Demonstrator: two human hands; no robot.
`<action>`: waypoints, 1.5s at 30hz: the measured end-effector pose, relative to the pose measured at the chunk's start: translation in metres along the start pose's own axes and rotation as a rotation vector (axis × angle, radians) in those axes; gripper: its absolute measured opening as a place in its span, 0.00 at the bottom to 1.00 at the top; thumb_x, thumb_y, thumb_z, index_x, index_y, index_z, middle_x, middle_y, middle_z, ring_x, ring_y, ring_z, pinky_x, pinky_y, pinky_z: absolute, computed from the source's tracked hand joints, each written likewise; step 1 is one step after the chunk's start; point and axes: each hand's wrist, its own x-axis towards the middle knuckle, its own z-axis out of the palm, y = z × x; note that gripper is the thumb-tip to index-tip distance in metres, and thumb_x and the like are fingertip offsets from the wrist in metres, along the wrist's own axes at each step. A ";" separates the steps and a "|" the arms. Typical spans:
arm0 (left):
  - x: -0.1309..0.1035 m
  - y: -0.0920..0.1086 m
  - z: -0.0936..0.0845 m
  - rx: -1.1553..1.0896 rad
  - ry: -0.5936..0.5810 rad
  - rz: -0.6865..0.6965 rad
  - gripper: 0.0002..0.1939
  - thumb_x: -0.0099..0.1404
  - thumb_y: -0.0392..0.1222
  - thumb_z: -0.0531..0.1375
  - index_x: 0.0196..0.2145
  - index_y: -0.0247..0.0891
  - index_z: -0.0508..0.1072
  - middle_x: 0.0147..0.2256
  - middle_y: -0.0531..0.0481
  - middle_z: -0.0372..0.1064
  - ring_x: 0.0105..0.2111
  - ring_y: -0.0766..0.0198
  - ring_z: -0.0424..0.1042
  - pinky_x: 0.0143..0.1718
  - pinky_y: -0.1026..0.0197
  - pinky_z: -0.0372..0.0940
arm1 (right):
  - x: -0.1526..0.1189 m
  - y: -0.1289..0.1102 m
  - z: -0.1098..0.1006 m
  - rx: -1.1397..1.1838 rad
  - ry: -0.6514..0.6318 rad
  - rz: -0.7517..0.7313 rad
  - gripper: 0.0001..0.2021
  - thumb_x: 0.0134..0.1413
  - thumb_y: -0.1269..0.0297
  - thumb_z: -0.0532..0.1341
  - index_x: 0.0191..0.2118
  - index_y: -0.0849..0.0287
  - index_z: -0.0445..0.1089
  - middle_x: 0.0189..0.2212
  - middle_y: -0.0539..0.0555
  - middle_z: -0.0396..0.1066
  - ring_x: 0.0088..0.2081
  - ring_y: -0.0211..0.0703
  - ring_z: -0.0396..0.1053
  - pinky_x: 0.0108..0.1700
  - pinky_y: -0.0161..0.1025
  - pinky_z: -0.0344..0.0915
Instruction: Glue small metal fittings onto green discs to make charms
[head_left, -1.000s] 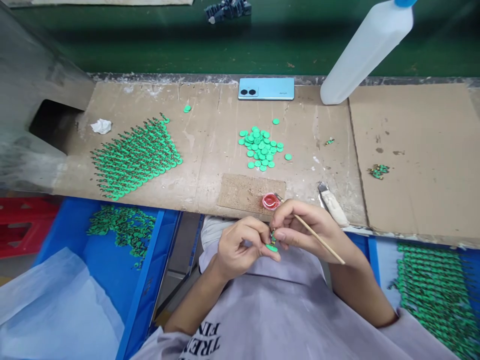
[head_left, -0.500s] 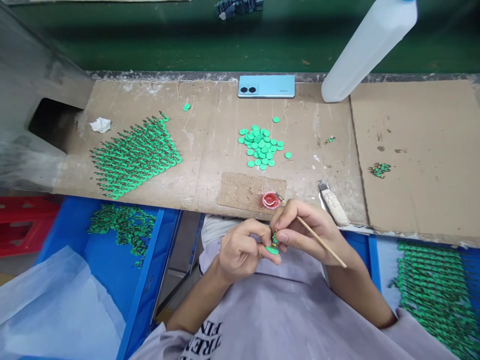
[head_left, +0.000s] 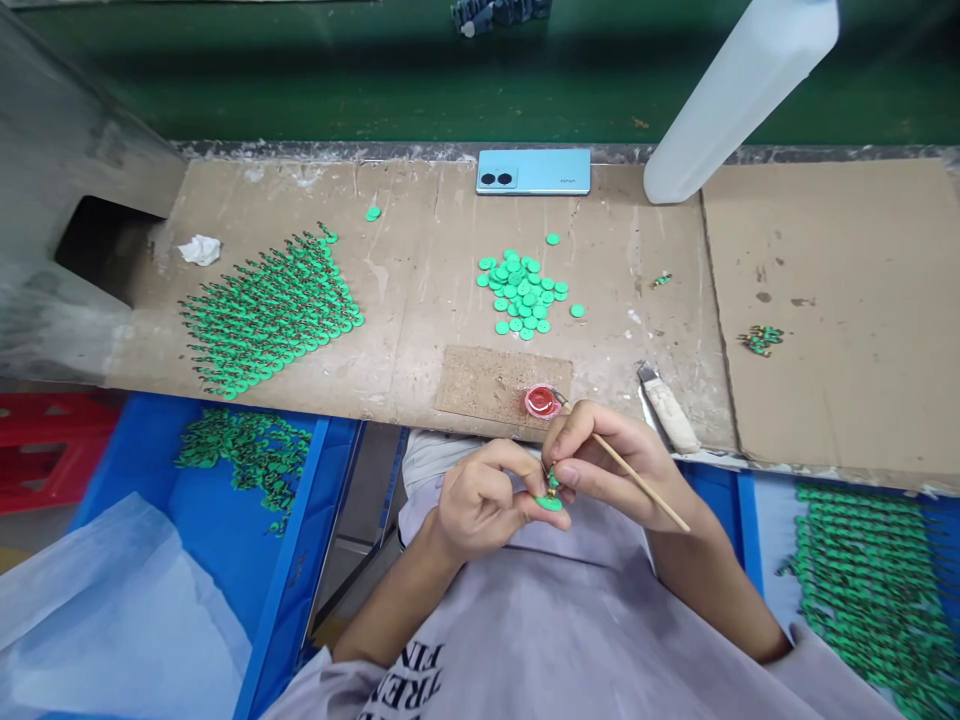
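My left hand [head_left: 487, 497] is closed on a small green figurine [head_left: 551, 502] with a round disc base, pinched at the base by thumb and fingers. My right hand [head_left: 619, 462] grips the figurine's upper part between thumb and forefinger. The same hand also holds a thin wooden paintbrush [head_left: 643, 485], slanting across the fingers with its tip toward a small cup of red liquid [head_left: 541, 402]. The cup stands on a brown cardboard piece [head_left: 480, 385]. Past it lies a loose pile of green discs [head_left: 521, 292].
Rows of green figurines [head_left: 270, 315] stand at left, and more fill the blue bins [head_left: 281, 560] on both sides. A light blue phone [head_left: 533, 172], a white plastic bottle [head_left: 739, 105], a wrapped blade [head_left: 670, 408] and a small figurine cluster [head_left: 761, 340] occupy the cardboard-covered table.
The figurine has shifted slightly to the right between my fingers, and my left thumb has moved with it. The brush stays in my right hand.
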 end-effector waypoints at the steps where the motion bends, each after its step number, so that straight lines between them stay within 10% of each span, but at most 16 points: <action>1: 0.001 -0.001 0.000 -0.008 0.013 -0.002 0.28 0.58 0.29 0.75 0.25 0.38 0.55 0.33 0.56 0.74 0.32 0.69 0.78 0.32 0.69 0.76 | 0.000 0.000 0.000 -0.012 0.000 -0.012 0.04 0.67 0.65 0.68 0.39 0.54 0.73 0.31 0.48 0.73 0.29 0.34 0.71 0.31 0.31 0.68; 23: 0.001 0.001 -0.003 0.064 -0.070 0.034 0.18 0.67 0.23 0.62 0.28 0.39 0.59 0.35 0.53 0.71 0.33 0.70 0.77 0.32 0.69 0.75 | -0.001 0.001 0.000 -0.060 0.021 0.037 0.05 0.66 0.62 0.68 0.39 0.54 0.72 0.29 0.49 0.73 0.28 0.38 0.70 0.29 0.35 0.68; 45: 0.007 -0.001 0.002 0.030 -0.031 -0.009 0.20 0.61 0.31 0.74 0.36 0.40 0.65 0.34 0.55 0.75 0.32 0.68 0.78 0.37 0.67 0.75 | 0.000 0.001 -0.002 -0.047 0.096 0.059 0.10 0.62 0.58 0.71 0.35 0.55 0.73 0.23 0.48 0.70 0.23 0.36 0.65 0.23 0.33 0.61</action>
